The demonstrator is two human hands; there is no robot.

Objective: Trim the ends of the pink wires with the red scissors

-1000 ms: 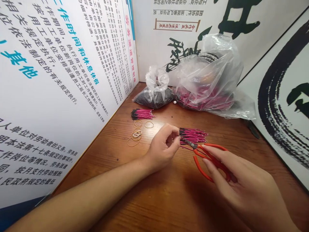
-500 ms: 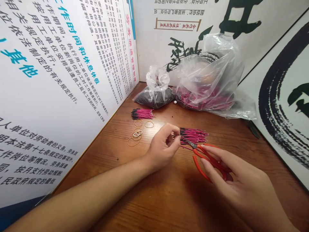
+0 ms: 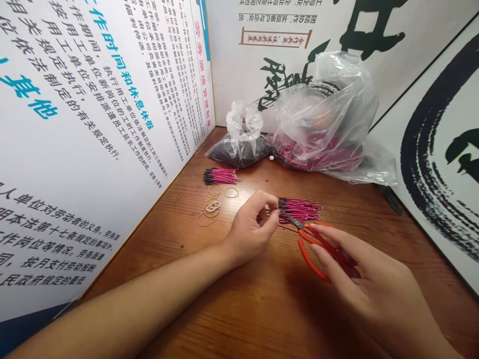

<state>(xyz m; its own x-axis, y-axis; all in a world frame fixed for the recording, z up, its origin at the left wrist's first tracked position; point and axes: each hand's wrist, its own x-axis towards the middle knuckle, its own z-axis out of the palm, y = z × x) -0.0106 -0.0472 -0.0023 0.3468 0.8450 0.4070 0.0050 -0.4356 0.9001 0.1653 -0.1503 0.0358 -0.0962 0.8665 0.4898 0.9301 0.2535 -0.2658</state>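
In the head view, my left hand (image 3: 254,224) is closed in a pinch, thumb against the curled fingers. What lies between its fingertips is too small and hidden to make out. My right hand (image 3: 374,279) holds red-handled scissors (image 3: 318,244), thumb and fingers at the handles. The narrow blades point left, with their tips right at my left fingertips. Behind the blades lies a pile of pink wires with black ends (image 3: 301,208), partly covered by my left hand. One single pink wire (image 3: 289,228) rests in front of that pile.
A smaller wire bundle (image 3: 221,176) lies at the back left, with several rubber bands (image 3: 209,209) before it. A tied clear bag of black pieces (image 3: 239,152) and a large clear bag of pink wires (image 3: 322,144) stand against the back panel. Printed panels (image 3: 112,99) enclose the table.
The scissors have shifted very slightly left, toward my left fingertips, along with my right hand. My left hand and the piles look unchanged.
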